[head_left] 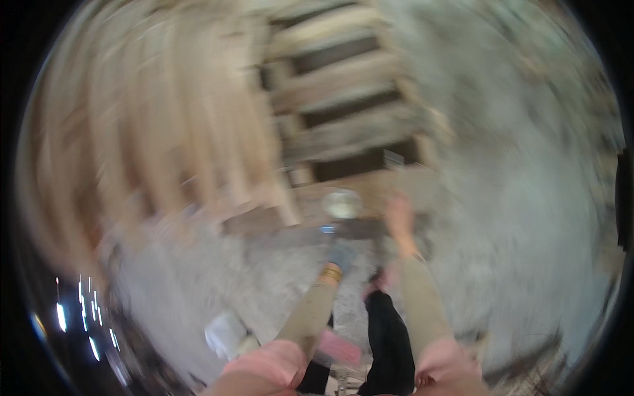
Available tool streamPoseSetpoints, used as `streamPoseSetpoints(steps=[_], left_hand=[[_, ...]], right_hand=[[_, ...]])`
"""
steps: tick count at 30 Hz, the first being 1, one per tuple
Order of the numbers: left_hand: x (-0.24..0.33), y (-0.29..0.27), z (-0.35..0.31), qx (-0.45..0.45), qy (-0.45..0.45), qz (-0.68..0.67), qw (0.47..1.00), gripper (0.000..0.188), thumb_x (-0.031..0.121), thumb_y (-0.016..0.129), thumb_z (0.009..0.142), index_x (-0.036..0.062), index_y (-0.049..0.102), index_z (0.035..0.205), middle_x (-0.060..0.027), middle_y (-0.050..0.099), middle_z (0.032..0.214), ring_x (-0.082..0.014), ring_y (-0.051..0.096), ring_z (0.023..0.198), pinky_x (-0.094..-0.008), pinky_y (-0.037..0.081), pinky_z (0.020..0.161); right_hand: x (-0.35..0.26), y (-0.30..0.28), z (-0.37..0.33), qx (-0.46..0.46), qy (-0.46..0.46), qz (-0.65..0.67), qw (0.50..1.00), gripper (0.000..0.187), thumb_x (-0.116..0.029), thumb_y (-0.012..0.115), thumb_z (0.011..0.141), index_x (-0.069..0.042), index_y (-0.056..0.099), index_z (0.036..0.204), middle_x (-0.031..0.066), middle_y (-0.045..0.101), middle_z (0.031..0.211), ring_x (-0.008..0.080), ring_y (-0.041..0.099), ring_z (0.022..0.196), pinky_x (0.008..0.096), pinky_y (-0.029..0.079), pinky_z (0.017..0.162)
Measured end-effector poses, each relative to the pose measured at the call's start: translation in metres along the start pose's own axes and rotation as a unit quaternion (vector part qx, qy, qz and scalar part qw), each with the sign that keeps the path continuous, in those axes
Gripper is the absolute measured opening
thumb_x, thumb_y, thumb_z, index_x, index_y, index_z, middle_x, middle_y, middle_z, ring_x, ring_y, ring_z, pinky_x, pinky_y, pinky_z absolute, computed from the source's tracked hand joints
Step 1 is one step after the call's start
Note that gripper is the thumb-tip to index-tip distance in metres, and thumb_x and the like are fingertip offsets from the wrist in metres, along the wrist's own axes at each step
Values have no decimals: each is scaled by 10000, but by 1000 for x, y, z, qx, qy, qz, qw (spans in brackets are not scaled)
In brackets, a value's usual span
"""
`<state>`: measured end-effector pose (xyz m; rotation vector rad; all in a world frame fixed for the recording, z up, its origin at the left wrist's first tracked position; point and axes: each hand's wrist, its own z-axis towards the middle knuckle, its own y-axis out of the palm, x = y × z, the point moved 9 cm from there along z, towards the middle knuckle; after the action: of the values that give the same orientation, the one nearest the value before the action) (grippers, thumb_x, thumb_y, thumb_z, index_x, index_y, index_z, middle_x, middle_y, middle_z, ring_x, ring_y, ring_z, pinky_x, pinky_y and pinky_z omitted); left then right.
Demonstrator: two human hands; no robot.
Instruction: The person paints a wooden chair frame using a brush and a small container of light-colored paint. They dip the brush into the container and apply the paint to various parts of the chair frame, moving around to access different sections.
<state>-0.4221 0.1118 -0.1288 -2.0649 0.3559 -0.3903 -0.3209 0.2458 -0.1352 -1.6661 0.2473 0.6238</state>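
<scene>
The whole picture is smeared by motion. My left hand (342, 256), which looks blue-grey and may be gloved, reaches forward below gold-coloured bangles (332, 272). Just beyond it is a small blue thing (328, 229) whose kind I cannot make out; whether the hand touches it is unclear. A pale round thing, perhaps a bowl or tin (342, 204), stands on a wooden board (376, 187) ahead of that hand. My right hand (398, 214) looks bare and is over the same board, right of the pale round thing. The fingers of both hands are blurred.
A pallet-like wooden frame with slats (350, 79) lies ahead, with dark gaps between them. Long pale planks (165, 112) fill the left side. Grey dusty ground (515, 218) spreads to the right. A white bundle (226, 334) lies at the lower left, and a pink thing (340, 346) near my legs.
</scene>
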Motion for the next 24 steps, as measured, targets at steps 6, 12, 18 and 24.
streamPoseSetpoints(steps=[6,12,18,24], left_hand=[[-25,-17,-229,30,-374,-837,398,146,132,561,785,107,600,923,-69,588,722,-212,571,612,-303,451,519],[-90,-127,-460,-18,-574,-394,718,262,162,489,775,28,601,971,-135,635,840,-267,606,704,-366,494,615],[-245,-247,-676,185,-776,-131,589,233,181,488,770,16,637,840,-230,618,763,-340,616,677,-397,449,551],[-464,-376,-754,650,-552,-340,397,467,169,528,800,-84,458,1186,-191,532,1158,-243,514,1041,-327,395,888]], right_hand=[[11,-82,-164,40,356,457,815,168,-182,467,900,-27,490,961,75,585,707,104,515,515,217,406,451],[-32,-212,-149,-32,345,474,810,193,-162,492,883,-3,502,991,87,587,682,109,514,497,220,402,427],[-154,-352,7,68,184,412,890,332,-158,551,851,34,541,1121,8,528,620,54,415,464,207,317,415],[-374,-410,132,21,126,429,894,307,-263,552,872,-12,600,1041,-29,467,548,32,343,422,204,246,399]])
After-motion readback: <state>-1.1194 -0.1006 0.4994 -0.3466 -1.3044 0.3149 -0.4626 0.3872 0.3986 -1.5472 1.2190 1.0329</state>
